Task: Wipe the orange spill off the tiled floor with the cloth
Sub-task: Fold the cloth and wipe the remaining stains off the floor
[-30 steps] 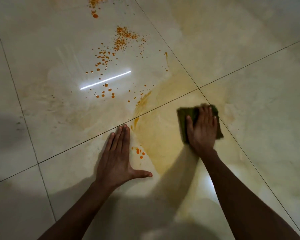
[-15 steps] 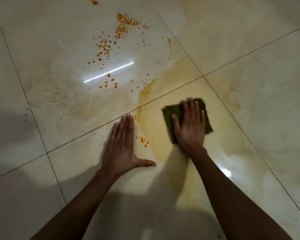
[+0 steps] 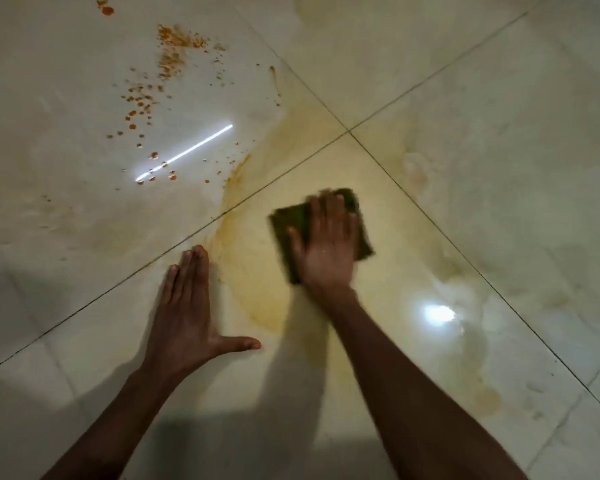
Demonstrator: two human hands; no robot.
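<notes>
Head view: glossy cream tiled floor point(image 3: 499, 168), marble-like veining, thin dark grout lines crossing near frame centre. Right hand point(image 3: 326, 251) lies palm-down and flat on a dark green cloth point(image 3: 286, 223), fingers extended and together, pressing it to the tile rather than clenching it; hand slightly motion-blurred. Cloth is roughly square, matte and coarse-looking, its left and right edges showing past the hand. It sits just below the grout crossing, on the near tile. Left hand point(image 3: 184, 317) rests flat on the bare floor to the cloth's left, fingers together, thumb splayed toward the right, holding nothing.

Orange spill point(image 3: 167, 64): scattered droplets and a denser gritty patch on the far-left tile, well apart from the cloth. A pale yellow smeared film point(image 3: 257, 292) with a curved darker rim surrounds the cloth and reaches between the two hands. Two bright light reflections on the wet sheen.

Open floor on all sides; right tiles show only faint residue.
</notes>
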